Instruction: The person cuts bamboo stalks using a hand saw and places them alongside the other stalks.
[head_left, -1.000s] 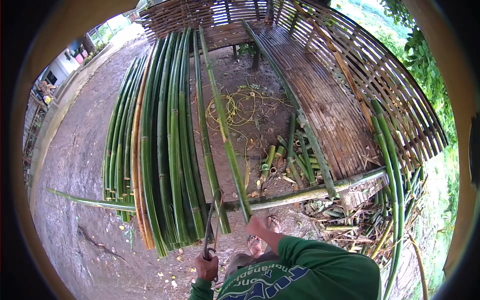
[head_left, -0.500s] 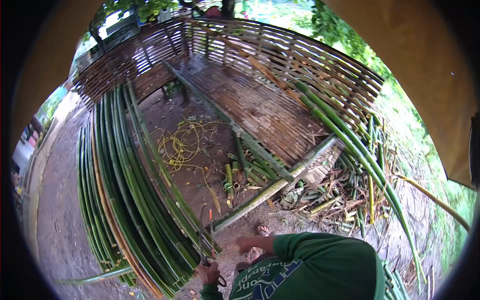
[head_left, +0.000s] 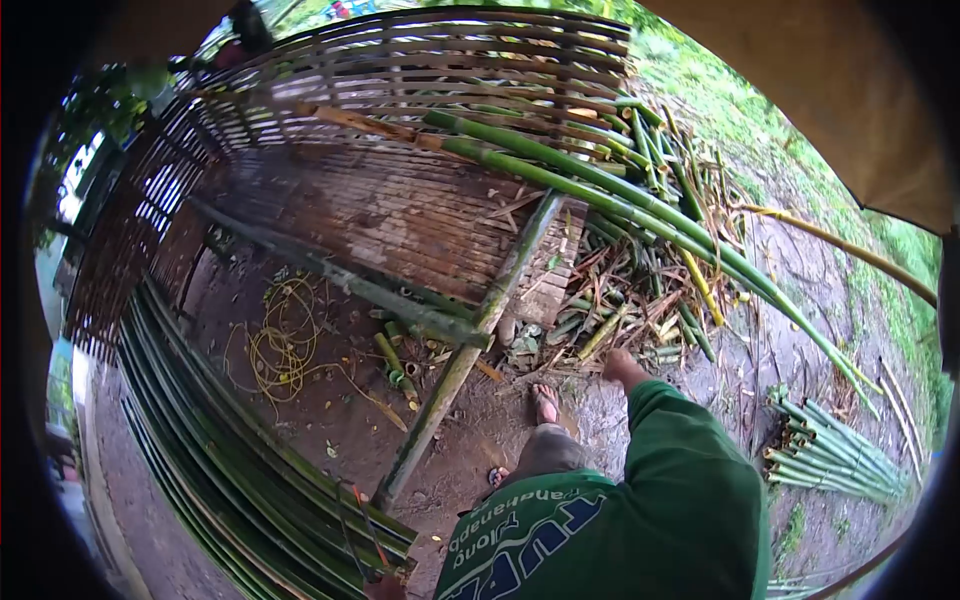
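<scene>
My left hand (head_left: 384, 587) is at the bottom edge, closed around a slim saw-like tool (head_left: 362, 525) with a dark bar and an orange-red bar. Beside it lie the ends of long green bamboo poles (head_left: 270, 490). My right hand (head_left: 622, 367) reaches forward over the ground, near the heap of bamboo offcuts (head_left: 600, 330); its fingers are too small and foreshortened to make out. Beyond it, two long green bamboo poles (head_left: 640, 205) slant across the bamboo platform (head_left: 390, 220) and down to the right.
A thick pole (head_left: 430, 425) runs along the platform's near end. Yellow cord (head_left: 285, 345) lies tangled on the dirt. Cut bamboo lengths (head_left: 835, 450) are stacked at right. A slatted bamboo fence (head_left: 450, 60) stands behind. A yellowish pole (head_left: 850, 245) slants at far right.
My view has turned right, so the pole row shifted left and the stack at right came into view. My right arm has stretched outward from my body. The saw-like tool stays in my left hand.
</scene>
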